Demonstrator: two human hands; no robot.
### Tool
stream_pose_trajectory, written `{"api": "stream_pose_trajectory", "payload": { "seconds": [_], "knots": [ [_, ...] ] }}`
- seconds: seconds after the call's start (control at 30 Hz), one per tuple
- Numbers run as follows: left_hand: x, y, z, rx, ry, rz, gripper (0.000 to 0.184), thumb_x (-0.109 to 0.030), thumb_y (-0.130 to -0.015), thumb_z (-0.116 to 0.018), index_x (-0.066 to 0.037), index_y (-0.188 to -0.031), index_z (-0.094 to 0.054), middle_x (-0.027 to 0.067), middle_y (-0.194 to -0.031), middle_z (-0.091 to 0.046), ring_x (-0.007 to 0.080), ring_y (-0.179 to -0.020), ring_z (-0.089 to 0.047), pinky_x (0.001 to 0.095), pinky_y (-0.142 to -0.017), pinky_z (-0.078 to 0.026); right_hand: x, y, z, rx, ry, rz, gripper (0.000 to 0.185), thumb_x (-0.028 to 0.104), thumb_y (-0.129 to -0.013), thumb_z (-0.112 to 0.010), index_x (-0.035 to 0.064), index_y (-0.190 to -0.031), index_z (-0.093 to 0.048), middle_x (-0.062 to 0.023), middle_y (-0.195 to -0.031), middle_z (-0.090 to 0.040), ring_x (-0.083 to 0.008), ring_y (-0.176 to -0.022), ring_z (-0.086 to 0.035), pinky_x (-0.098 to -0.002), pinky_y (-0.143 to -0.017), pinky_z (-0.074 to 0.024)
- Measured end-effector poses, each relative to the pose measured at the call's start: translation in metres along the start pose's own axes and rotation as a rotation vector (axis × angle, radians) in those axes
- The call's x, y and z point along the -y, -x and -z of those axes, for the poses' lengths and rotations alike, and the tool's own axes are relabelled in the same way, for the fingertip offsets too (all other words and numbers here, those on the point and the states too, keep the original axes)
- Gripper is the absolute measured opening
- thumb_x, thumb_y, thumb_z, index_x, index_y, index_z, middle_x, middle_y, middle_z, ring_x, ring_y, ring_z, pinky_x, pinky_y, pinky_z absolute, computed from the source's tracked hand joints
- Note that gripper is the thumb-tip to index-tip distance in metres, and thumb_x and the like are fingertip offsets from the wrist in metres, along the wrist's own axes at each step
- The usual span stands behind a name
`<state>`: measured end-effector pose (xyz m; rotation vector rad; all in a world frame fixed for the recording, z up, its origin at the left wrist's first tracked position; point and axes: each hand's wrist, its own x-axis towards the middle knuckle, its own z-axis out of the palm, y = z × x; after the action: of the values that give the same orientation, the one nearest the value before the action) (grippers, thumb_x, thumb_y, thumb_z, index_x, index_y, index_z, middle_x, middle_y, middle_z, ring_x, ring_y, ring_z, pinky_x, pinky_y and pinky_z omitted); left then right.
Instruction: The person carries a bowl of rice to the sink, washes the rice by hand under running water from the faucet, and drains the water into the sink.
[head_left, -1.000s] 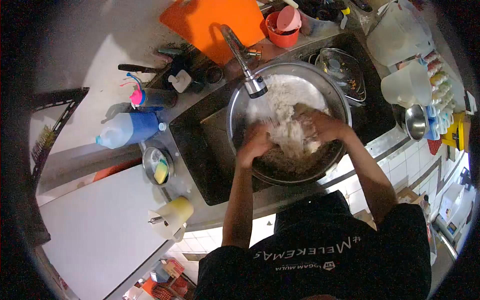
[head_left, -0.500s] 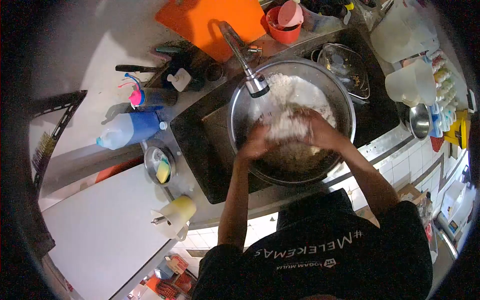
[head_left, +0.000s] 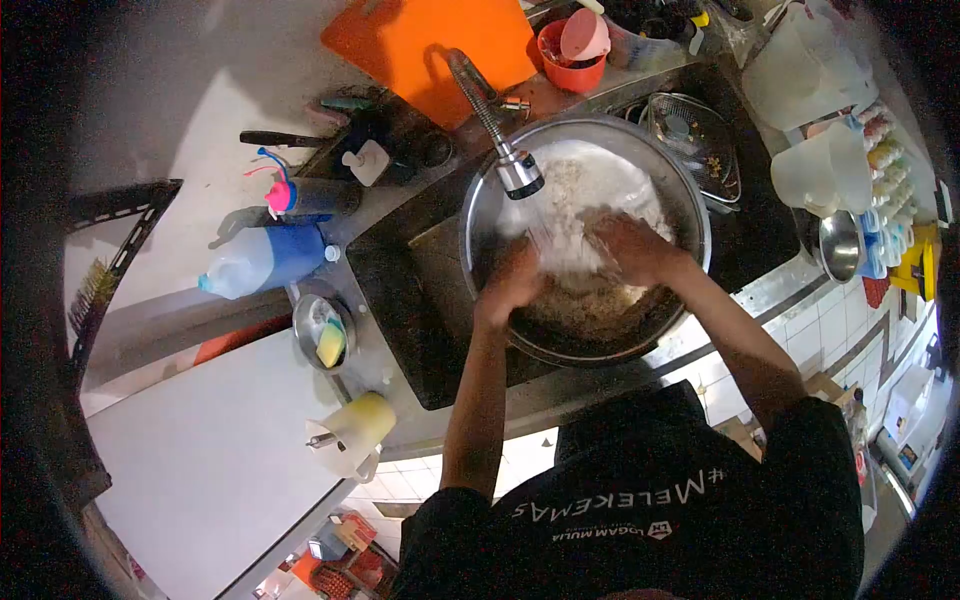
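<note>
A large metal bowl stands in the dark sink, holding cloudy white water and a pale, grainy mass that resembles rice; blur hides its exact kind. My left hand dips in at the left side, its fingers smeared by motion and partly covered by the water. Opposite it, my right hand reaches into the pale mass with fingers stretched out, somewhat blurred. Water runs from the spring-necked faucet between the faucet head and my left hand.
A strainer rests behind the bowl's right side. An orange board and red container lie beyond the faucet. Leftward are a blue-liquid bottle, a small bowl with a sponge and a yellowish jug.
My hands have moved apart and lower into the bowl; the pale clump between them has dropped and spread. The view has shifted slightly.
</note>
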<state>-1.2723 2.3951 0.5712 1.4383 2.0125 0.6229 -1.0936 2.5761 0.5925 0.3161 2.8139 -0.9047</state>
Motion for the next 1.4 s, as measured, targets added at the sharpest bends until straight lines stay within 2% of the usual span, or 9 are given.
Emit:
{"api": "stream_pose_trajectory", "payload": {
  "seconds": [0.03, 0.1, 0.17, 0.3, 0.5, 0.83, 0.9, 1.23, 1.4],
  "knots": [
    [-0.003, 0.008, 0.005, -0.11, -0.092, -0.225, 0.053, -0.01, -0.066, -0.071, 0.001, -0.113, -0.05, 0.0187, -0.115, -0.051, 0.0307, -0.109, -0.049, 0.0383, -0.09, -0.043, 0.006, 0.011, 0.018, -0.045, 0.16, 0.232, 0.073, 0.033, -0.073, -0.068, 0.0051, -0.131, -0.035, -0.0228, -0.114, -0.049, -0.0344, -0.12, -0.039, -0.0429, -0.099, -0.0345],
    [-0.022, 0.004, 0.024, -0.137, 0.025, -0.078, 0.054, -0.008, -0.068, -0.07, 0.0, -0.117, -0.048, 0.0187, -0.119, -0.049, 0.0299, -0.113, -0.046, 0.0379, -0.091, -0.042, 0.015, 0.001, 0.04, 0.258, -0.068, -0.059, 0.06, 0.03, -0.075, -0.067, 0.0077, -0.125, -0.043, -0.0204, -0.116, -0.048, -0.0332, -0.122, -0.036, -0.0433, -0.103, -0.0301],
    [-0.027, -0.006, 0.028, -0.172, 0.134, 0.064, 0.056, -0.007, -0.07, -0.068, -0.001, -0.121, -0.046, 0.0186, -0.122, -0.047, 0.0291, -0.116, -0.044, 0.0374, -0.092, -0.041, 0.018, -0.007, 0.044, -0.193, -0.196, 0.028, 0.041, 0.019, -0.079, -0.064, 0.0044, -0.114, -0.05, -0.0184, -0.115, -0.05, -0.0303, -0.116, -0.044, -0.0407, -0.098, -0.0377],
    [-0.047, -0.023, 0.031, -0.321, 0.552, 0.349, 0.048, -0.017, -0.084, -0.06, 0.001, -0.125, -0.043, 0.0164, -0.123, -0.047, 0.0217, -0.114, -0.046, 0.0317, -0.092, -0.039, 0.043, -0.057, 0.003, -0.326, -1.534, -0.281, 0.023, 0.014, -0.09, -0.047, 0.0008, -0.108, -0.052, -0.0143, -0.104, -0.059, -0.0218, -0.091, -0.06, -0.0306, -0.078, -0.0519],
    [-0.059, -0.002, 0.024, -0.597, 1.034, 0.421, 0.047, -0.028, -0.093, -0.046, -0.001, -0.13, -0.039, 0.0154, -0.128, -0.045, 0.0226, -0.119, -0.043, 0.0323, -0.097, -0.034, 0.077, -0.096, -0.017, -0.245, -2.369, -0.268, 0.028, 0.024, -0.094, -0.039, 0.0073, -0.114, -0.049, -0.0126, -0.097, -0.06, -0.0243, -0.079, -0.061, -0.0343, -0.065, -0.0542],
    [-0.08, 0.024, 0.035, -0.709, 0.883, 0.37, 0.056, -0.039, -0.091, -0.046, -0.002, -0.132, -0.037, 0.0127, -0.133, -0.042, 0.0222, -0.121, -0.042, 0.0369, -0.098, -0.035, 0.072, -0.134, -0.058, -0.544, -2.35, -0.418, 0.021, 0.03, -0.09, -0.045, 0.0149, -0.102, -0.053, -0.006, -0.082, -0.06, -0.0228, -0.067, -0.057, -0.0389, -0.053, -0.0475],
    [-0.08, 0.029, 0.034, -0.709, 0.908, 0.351, 0.056, -0.039, -0.091, -0.047, -0.002, -0.132, -0.037, 0.013, -0.133, -0.042, 0.0226, -0.12, -0.042, 0.0371, -0.098, -0.035, 0.086, -0.136, -0.053, -0.699, -1.952, -0.75, 0.032, 0.031, -0.094, -0.032, 0.0085, -0.103, -0.052, -0.0098, -0.087, -0.059, -0.0251, -0.077, -0.058, -0.0365, -0.058, -0.0492],
    [-0.076, 0.051, 0.027, -0.724, 1.009, 0.344, 0.05, -0.036, -0.092, -0.045, -0.003, -0.13, -0.041, 0.012, -0.133, -0.043, 0.0218, -0.12, -0.042, 0.0354, -0.098, -0.035, 0.093, -0.123, -0.016, -0.311, -2.146, -0.696, 0.044, 0.052, -0.088, -0.032, 0.0153, -0.102, -0.053, -0.0054, -0.086, -0.055, -0.021, -0.068, -0.048, -0.0383, -0.058, -0.0423],
    [-0.076, 0.061, 0.033, -0.697, 1.036, 0.344, 0.049, -0.036, -0.093, -0.043, -0.004, -0.13, -0.041, 0.01, -0.133, -0.042, 0.0206, -0.121, -0.041, 0.0339, -0.099, -0.034, 0.091, -0.131, -0.007, -0.327, -2.161, -0.824, 0.063, 0.062, -0.085, -0.024, 0.0121, -0.115, -0.048, -0.0137, -0.114, -0.049, -0.0359, -0.094, -0.044, -0.0579, -0.08, -0.0332]
  ]
}}
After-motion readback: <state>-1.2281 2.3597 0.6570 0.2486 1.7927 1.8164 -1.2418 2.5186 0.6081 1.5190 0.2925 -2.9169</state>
